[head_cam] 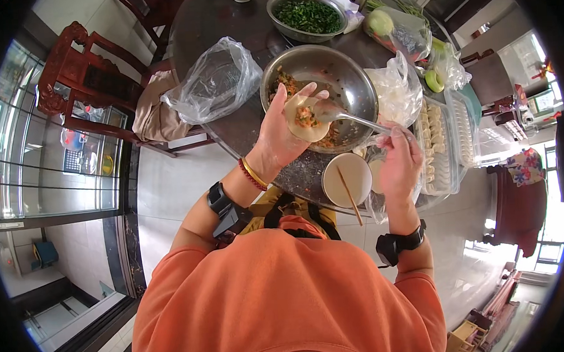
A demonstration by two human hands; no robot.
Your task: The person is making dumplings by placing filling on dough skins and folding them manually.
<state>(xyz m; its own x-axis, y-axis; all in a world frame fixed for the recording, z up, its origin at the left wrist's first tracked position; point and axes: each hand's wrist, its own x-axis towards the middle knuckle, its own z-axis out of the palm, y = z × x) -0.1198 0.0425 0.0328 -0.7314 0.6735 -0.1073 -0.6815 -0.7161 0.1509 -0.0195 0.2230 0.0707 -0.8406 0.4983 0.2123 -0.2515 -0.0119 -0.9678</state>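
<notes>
A round dumpling wrapper [312, 136] lies across the palm and fingers of my left hand [280, 126]. On the wrapper sits a small heap of orange and green filling [306, 117]. My right hand [401, 163] grips the handle of a metal spoon [362, 121], whose bowl is over the wrapper beside the filling. Beneath both is a wide stainless steel mixing bowl [353, 74] with more filling along its wall, partly hidden by my left hand. Close to my right hand stands a white bowl [346, 178] with a thin wooden stick [347, 187] across its rim.
Right of the mixing bowl are a plastic bag [398, 93] and clear trays of shaped dumplings [432, 136]. Farther back stand a bowl of chopped greens [307, 17] and bagged vegetables [391, 27]. An opened plastic bag [216, 82] lies left on the round table [199, 19], near a carved wooden chair [88, 73].
</notes>
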